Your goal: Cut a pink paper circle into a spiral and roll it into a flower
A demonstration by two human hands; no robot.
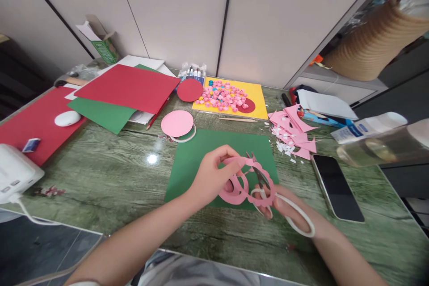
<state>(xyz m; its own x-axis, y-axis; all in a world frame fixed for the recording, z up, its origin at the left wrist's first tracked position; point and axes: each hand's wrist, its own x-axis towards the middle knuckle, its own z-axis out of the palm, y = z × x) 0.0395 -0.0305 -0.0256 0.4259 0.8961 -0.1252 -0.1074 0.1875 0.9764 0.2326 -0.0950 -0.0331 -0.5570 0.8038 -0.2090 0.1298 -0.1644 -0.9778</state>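
My left hand (211, 174) pinches a pink paper spiral (233, 198), a curling strip with a scalloped outer edge, between thumb and fingers. My right hand (288, 205) grips scissors (262, 179) with white handles; one big loop sticks out past the wrist side. The dark blades point away from me and pass through the curl of the strip. Part of the right hand's fingers is hidden behind the paper. Both hands are above a green sheet (184, 165) on the table. Just beyond its left corner lies a pink paper circle (177, 123) over a white-rimmed round thing.
Pink scraps (303, 138) with white bits and a phone (338, 187) lie on the right, near a clear bottle (375, 147). Behind, small pink paper rolls (223, 96) cover a yellow sheet (256, 94); a wooden stick (237, 119) lies before it. Red sheets (130, 87) are stacked left.
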